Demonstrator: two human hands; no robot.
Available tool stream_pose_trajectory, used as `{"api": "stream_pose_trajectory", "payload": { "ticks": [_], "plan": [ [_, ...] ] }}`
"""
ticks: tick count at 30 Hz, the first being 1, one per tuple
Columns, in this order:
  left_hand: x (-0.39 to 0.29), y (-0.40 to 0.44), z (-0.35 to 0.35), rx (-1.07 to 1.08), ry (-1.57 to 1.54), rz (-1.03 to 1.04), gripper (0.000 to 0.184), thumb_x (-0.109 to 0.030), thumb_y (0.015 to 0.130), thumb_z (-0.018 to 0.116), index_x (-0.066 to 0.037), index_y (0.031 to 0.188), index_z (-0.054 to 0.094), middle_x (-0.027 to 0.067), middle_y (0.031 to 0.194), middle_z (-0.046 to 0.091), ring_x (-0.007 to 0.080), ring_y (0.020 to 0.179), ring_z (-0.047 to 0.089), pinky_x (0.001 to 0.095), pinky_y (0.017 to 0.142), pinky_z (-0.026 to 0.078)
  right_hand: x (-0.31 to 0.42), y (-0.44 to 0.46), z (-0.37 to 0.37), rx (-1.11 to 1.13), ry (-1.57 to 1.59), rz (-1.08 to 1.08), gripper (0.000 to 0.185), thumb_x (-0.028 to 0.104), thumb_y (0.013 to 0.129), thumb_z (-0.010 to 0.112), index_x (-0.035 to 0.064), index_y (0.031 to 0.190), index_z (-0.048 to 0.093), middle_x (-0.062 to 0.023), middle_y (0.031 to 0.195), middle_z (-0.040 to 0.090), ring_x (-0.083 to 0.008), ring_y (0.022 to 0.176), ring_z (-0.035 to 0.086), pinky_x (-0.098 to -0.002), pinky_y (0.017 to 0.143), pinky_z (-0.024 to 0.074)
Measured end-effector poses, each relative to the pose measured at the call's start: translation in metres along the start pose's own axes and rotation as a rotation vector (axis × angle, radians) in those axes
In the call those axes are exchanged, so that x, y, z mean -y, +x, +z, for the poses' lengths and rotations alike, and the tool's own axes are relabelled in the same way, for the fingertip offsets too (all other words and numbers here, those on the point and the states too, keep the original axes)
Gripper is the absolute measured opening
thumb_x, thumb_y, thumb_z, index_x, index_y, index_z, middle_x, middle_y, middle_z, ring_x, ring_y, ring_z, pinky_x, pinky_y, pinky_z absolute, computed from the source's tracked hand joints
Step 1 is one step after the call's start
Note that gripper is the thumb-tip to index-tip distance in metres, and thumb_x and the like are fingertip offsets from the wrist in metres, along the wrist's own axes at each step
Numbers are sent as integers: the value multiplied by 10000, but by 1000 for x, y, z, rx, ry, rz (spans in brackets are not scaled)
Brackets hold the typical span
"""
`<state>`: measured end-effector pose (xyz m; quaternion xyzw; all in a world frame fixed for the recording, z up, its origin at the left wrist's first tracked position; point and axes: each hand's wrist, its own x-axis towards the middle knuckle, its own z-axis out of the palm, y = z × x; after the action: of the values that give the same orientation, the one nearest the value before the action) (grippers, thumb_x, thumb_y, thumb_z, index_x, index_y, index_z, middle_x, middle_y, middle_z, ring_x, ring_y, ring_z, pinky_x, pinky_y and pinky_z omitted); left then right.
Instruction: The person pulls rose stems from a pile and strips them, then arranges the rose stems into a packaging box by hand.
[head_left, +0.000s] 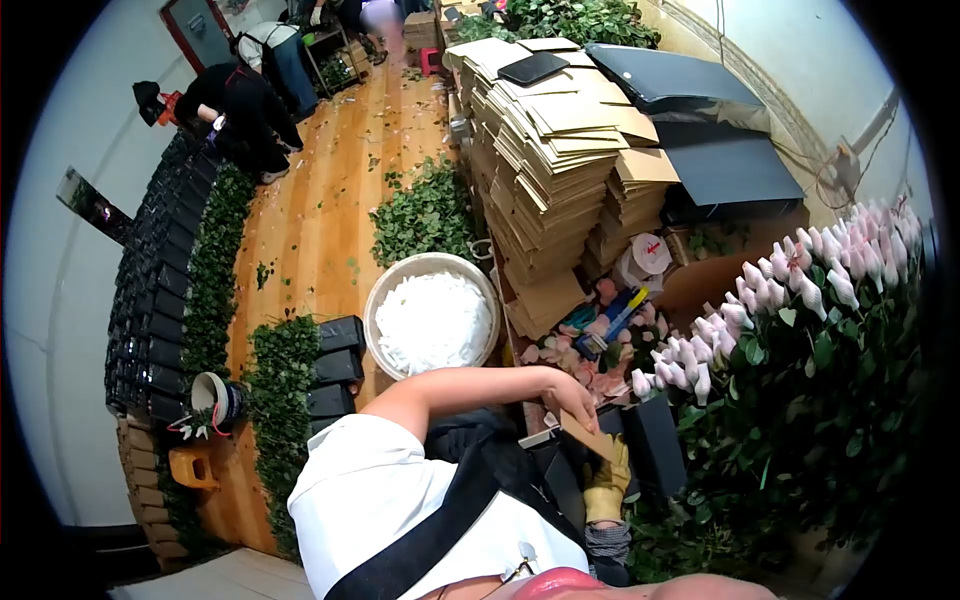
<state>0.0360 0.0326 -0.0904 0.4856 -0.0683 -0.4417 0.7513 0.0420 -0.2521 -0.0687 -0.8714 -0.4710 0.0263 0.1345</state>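
My bare left hand (572, 402) reaches across from the left, its fingers closed on a folded piece of brown cardboard (588, 436). Just below it is my right hand (606, 482) in a yellow glove, touching or very near the lower end of the cardboard; its fingers are partly hidden. Dark wrapping (655, 446) stands right of the glove, and more dark material lies to its left. Beside my hands on the right is a large bank of pale pink roses (700, 360) in netting, with green leaves.
Cardboard stacks (545, 170) rise ahead, with a phone (533, 68) on top. A round tub (375, 320) holds white pieces. Black-wrapped bundles (165, 270) line the left wall, where a person (240, 110) bends over. Other people are farther back. A yellow stool (190, 468) stands lower left.
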Motion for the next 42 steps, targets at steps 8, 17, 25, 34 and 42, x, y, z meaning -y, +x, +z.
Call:
{"api": "stream_pose_trajectory", "payload": {
  "ticks": [8, 17, 25, 34, 42],
  "plan": [
    [45, 52, 50, -832, 649, 414, 402, -411, 884, 754, -24, 866, 646, 99, 682, 617, 241, 612, 585, 412, 565, 453, 13, 3, -45, -131, 49, 320, 225, 60, 834, 674, -10, 1047, 697, -211, 1006, 712, -401, 1020, 649, -487, 913, 503],
    [3, 55, 62, -793, 1693, 217, 259, -283, 735, 757, -35, 743, 683, 165, 680, 665, 360, 675, 678, 483, 584, 526, 23, 6, -19, 322, -131, 303, 1000, 371, 768, 815, 46, 1549, 282, -230, 1536, 384, -363, 1438, 346, -430, 1184, 294],
    [-37, -17, 134, 778, 559, 198, 512, -367, 1056, 515, -17, 1425, 456, 154, 1278, 652, 312, 1170, 625, 470, 975, 490, 23, 5, -21, 198, -51, 300, 966, 384, 712, 836, 23, 1493, 395, -279, 1507, 415, -415, 1396, 395, -458, 1149, 347],
    [-23, -6, 133, 386, 1027, 196, 363, -331, 988, 575, -15, 1126, 690, 216, 1053, 717, 360, 998, 677, 453, 857, 514, 22, 1, -14, 116, -48, 275, 1000, 369, 668, 875, 51, 1488, 399, -223, 1472, 467, -385, 1362, 431, -455, 1124, 374],
    [3, 58, 95, -514, 1673, -23, 158, -175, 805, 641, -85, 824, 770, 125, 874, 739, 320, 796, 722, 475, 609, 535, 14, -4, -7, 73, -14, 266, 796, 276, 766, 746, 80, 1475, 441, -209, 1467, 488, -376, 1362, 444, -462, 1100, 391]
  ]
}}
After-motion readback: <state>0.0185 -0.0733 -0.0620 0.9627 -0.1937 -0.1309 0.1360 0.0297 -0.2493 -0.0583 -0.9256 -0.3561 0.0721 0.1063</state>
